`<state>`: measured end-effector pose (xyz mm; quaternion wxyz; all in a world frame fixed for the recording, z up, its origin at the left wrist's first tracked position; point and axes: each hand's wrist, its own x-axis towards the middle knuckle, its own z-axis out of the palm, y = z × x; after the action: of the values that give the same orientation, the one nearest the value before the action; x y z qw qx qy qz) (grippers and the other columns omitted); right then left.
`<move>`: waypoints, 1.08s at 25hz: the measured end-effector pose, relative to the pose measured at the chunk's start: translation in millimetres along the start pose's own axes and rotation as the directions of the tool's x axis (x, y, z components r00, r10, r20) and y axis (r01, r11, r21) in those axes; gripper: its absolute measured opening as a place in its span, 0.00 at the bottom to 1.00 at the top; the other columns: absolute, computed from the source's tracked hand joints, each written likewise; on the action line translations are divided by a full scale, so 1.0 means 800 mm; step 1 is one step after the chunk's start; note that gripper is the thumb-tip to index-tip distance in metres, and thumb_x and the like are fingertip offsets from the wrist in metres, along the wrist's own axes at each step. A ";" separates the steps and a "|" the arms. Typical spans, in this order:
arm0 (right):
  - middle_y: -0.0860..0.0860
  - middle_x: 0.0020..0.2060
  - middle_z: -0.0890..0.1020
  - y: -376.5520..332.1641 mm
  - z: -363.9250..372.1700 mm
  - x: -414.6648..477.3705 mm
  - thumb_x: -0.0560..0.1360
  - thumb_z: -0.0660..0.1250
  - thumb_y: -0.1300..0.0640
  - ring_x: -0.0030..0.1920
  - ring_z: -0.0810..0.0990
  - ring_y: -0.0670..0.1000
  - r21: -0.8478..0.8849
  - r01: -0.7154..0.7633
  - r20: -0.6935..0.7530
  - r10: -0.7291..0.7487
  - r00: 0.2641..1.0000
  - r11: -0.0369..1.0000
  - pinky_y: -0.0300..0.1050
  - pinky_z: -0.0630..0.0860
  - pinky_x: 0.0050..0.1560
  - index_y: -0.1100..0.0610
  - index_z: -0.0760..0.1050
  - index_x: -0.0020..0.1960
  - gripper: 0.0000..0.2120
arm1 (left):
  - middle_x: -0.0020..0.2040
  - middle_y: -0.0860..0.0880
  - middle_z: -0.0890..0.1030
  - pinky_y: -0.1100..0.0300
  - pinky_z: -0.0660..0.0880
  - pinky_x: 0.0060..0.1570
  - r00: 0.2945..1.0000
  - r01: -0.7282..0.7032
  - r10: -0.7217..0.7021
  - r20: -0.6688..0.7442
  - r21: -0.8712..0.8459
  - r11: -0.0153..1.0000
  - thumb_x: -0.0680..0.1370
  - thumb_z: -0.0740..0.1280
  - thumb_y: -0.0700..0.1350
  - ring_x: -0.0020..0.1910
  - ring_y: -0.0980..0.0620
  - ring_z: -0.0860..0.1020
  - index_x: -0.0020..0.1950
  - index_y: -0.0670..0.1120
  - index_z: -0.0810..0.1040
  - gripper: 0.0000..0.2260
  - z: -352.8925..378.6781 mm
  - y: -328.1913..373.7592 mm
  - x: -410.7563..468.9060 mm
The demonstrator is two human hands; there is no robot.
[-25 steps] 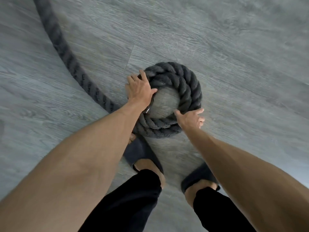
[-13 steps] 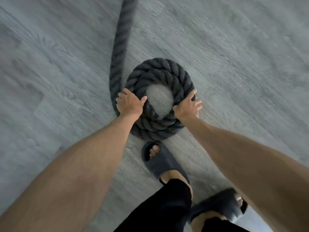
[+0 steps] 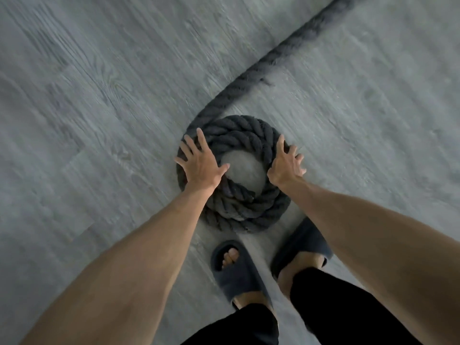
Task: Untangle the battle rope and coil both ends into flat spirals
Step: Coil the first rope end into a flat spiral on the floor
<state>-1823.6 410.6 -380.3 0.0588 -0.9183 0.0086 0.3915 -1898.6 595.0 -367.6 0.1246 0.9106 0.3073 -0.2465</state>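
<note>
A thick dark grey battle rope lies on the floor wound into a flat coil (image 3: pixel 249 135) of about three turns, with a bare patch of floor in its middle. Its free length (image 3: pixel 273 56) leaves the coil's upper left side and runs off toward the top right corner. My left hand (image 3: pixel 201 163) lies flat on the coil's left side, fingers spread. On the right side my right hand (image 3: pixel 286 163) has its fingers curled over the outer turn. The rope's end cannot be made out inside the coil.
Grey wood-grain floor (image 3: pixel 99 120) surrounds the coil on all sides. My feet in dark slippers, the left (image 3: pixel 236 267) and the right (image 3: pixel 303 245), stand just below the coil, close to its near edge.
The view has swung round the coil: the free rope, earlier leaving at upper left, now leads to the upper right. My left hand has flattened and spread its fingers. Both feet have stepped.
</note>
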 end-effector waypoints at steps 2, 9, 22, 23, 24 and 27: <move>0.58 0.76 0.56 0.005 -0.022 0.022 0.75 0.70 0.61 0.74 0.59 0.67 -0.057 0.067 -0.014 -0.067 0.998 0.996 0.71 0.66 0.66 0.45 0.39 0.82 0.50 | 0.79 0.33 0.48 0.30 0.53 0.71 0.999 -0.034 0.034 -0.008 -0.002 0.999 0.70 0.73 0.65 0.78 0.34 0.49 0.80 0.45 0.36 0.57 -0.009 0.026 0.025; 0.56 0.76 0.58 0.034 -0.118 0.125 0.74 0.71 0.60 0.73 0.61 0.64 -0.295 0.359 -0.103 -0.403 0.909 0.885 0.70 0.65 0.69 0.44 0.44 0.82 0.48 | 0.78 0.34 0.52 0.31 0.61 0.68 0.988 -0.153 0.153 -0.028 -0.011 0.988 0.66 0.73 0.68 0.76 0.33 0.55 0.79 0.45 0.33 0.62 -0.024 0.126 0.106; 0.68 0.79 0.36 0.098 -0.159 0.156 0.75 0.72 0.41 0.80 0.35 0.67 0.272 -0.277 -0.201 0.336 0.920 0.922 0.80 0.51 0.71 0.57 0.33 0.81 0.56 | 0.74 0.33 0.57 0.40 0.73 0.56 0.965 0.225 -0.210 0.156 -0.088 0.970 0.65 0.66 0.76 0.69 0.34 0.64 0.79 0.45 0.35 0.61 -0.026 0.238 0.125; 0.69 0.78 0.36 0.097 -0.166 0.162 0.75 0.72 0.43 0.79 0.35 0.68 0.265 -0.277 -0.170 0.327 0.929 0.924 0.81 0.52 0.70 0.58 0.33 0.81 0.56 | 0.75 0.33 0.56 0.39 0.72 0.59 0.948 0.273 -0.249 0.201 -0.101 0.957 0.65 0.68 0.75 0.71 0.33 0.63 0.79 0.44 0.34 0.62 -0.031 0.245 0.129; 0.70 0.77 0.36 0.096 -0.172 0.168 0.75 0.72 0.45 0.79 0.35 0.69 0.241 -0.268 -0.151 0.309 0.939 0.933 0.82 0.52 0.68 0.59 0.33 0.81 0.55 | 0.76 0.33 0.55 0.38 0.68 0.63 0.932 0.311 -0.278 0.235 -0.117 0.943 0.65 0.70 0.73 0.73 0.33 0.61 0.79 0.43 0.34 0.62 -0.037 0.252 0.134; 0.74 0.76 0.35 0.102 -0.181 0.181 0.77 0.69 0.53 0.77 0.34 0.73 0.145 -0.197 -0.142 0.218 0.966 0.970 0.85 0.53 0.65 0.58 0.32 0.81 0.51 | 0.78 0.33 0.52 0.36 0.59 0.70 0.977 0.179 -0.168 0.129 -0.077 0.981 0.68 0.73 0.66 0.75 0.34 0.56 0.79 0.42 0.36 0.59 -0.050 0.273 0.144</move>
<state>-1624.3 317.6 -393.2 0.0759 -0.9344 0.1347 0.3209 -1668.7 497.3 -377.7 0.1614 0.8573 0.3880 -0.2975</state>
